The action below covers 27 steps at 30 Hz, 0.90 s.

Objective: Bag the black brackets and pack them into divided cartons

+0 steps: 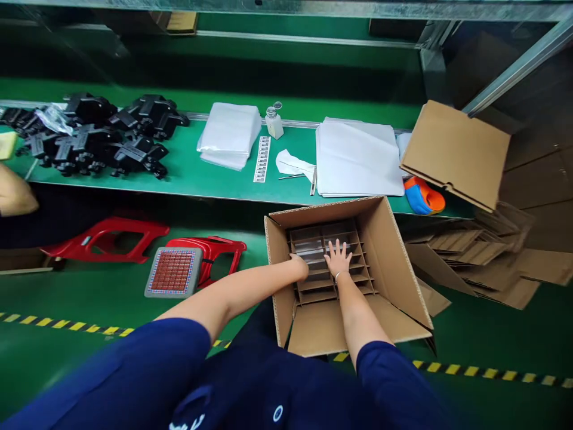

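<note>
An open cardboard box [403, 269] stands in front of me with its flaps folded out. Inside it, a cardboard divider grid [316, 297] forms several compartments, and clear plastic shows in some on the left and middle. My right hand [338, 258] is spread flat over the middle of the grid, fingers apart and holding nothing. At the grid's left side, my left hand [299, 267] reaches down into the box. Its fingers are mostly hidden by the hand itself, so I cannot tell whether they grip anything.
The green bench [188, 179] carries black device parts [134, 149], plastic bags [230, 131], a label strip [262, 159], a small bottle [274, 122], white sheets [358, 158] and orange-blue tape [423, 196]. Red stools [224, 246] stand left; flattened cardboard [487, 263] lies right. Another person's arm [15, 191] shows far left.
</note>
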Tool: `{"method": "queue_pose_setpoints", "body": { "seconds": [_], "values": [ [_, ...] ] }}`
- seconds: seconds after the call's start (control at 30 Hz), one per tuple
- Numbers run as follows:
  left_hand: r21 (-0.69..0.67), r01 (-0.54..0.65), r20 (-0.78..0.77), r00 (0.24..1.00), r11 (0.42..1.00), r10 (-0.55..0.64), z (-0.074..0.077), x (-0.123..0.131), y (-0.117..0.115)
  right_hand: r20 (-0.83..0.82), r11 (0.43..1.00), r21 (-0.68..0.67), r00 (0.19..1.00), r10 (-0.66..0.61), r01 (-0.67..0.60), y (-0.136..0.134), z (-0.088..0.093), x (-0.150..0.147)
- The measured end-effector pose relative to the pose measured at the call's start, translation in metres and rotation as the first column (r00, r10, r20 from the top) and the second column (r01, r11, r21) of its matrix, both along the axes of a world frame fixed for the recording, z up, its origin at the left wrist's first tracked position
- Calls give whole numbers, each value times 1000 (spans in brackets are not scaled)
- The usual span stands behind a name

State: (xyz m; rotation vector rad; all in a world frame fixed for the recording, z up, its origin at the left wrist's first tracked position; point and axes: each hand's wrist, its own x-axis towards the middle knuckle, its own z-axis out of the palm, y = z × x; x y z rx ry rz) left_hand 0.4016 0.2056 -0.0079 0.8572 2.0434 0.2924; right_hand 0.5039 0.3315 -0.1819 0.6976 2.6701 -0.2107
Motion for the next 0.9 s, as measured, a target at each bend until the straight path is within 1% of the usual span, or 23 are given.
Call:
{"method": "queue_pose_setpoints", "body": {
  "seconds": [0.07,0.13,0.17,0.2,0.23,0.27,0.3,0.37,0.43,0.47,0.53,0.6,0.63,0.67,0.7,0.73,0.77,0.8,0.83,0.87,0.9],
  "values": [
    [14,133,2,991,991,-133,18,-3,-16,-4,1000,-21,1000,-11,11,0,-26,-2],
    [87,234,-74,971,968,-228,39,-11,-41,-19,999,-36,1000,-14,14,4,-50,-1],
    [160,309,-223,936,938,-271,49,-16,-56,-28,999,-42,1000,-15,13,5,-60,0],
    [193,329,-370,897,925,-242,56,-21,-70,-38,999,-48,999,-16,14,7,-70,1],
    [208,319,-474,860,925,-190,60,-26,-84,-46,998,-52,999,-19,17,8,-79,3],
    [222,304,-550,824,926,-139,61,-30,-95,-54,998,-56,998,-24,21,9,-86,4],
    [234,276,-586,805,932,-92,58,-32,-104,-62,998,-58,998,-28,24,10,-92,5],
    [265,240,-587,809,934,-41,45,-33,-113,-66,997,-74,997,-43,38,9,-97,8],
    [302,220,-561,828,928,-14,31,-31,-114,-54,993,-103,997,-59,53,8,-94,8],
    [311,204,-549,836,928,1,26,-30,-113,-43,991,-121,997,-65,59,7,-90,8],
    [303,155,-515,857,940,25,23,-29,-110,-13,986,-155,998,-63,60,7,-73,3],
    [293,94,-457,888,951,53,29,-31,-110,11,983,-180,999,-41,42,10,-48,-9],
    [309,44,-426,899,950,97,33,-33,-110,21,981,-194,999,-26,30,13,-32,-19],
    [344,-37,-393,902,938,179,37,-36,-110,30,978,-208,1000,-7,13,15,-14,-29],
    [386,-161,-340,891,908,302,40,-39,-110,38,974,-226,999,17,-9,16,6,-41],
    [414,-334,-231,861,847,453,42,-44,-109,44,967,-251,998,48,-35,16,27,-52],
    [396,-522,-75,801,755,594,42,-49,-107,47,957,-282,995,83,-67,13,49,-62],
    [320,-681,100,716,659,691,40,-54,-104,46,943,-318,992,121,-100,8,72,-67],
    [207,-781,264,624,589,735,37,-60,-102,37,926,-355,987,155,-132,-1,96,-67],
    [97,-822,399,548,561,735,33,-65,-100,22,908,-388,983,182,-159,-12,118,-61],
    [22,-823,494,502,568,709,28,-70,-99,5,894,-413,981,194,-175,-27,140,-48]
  ]
}}
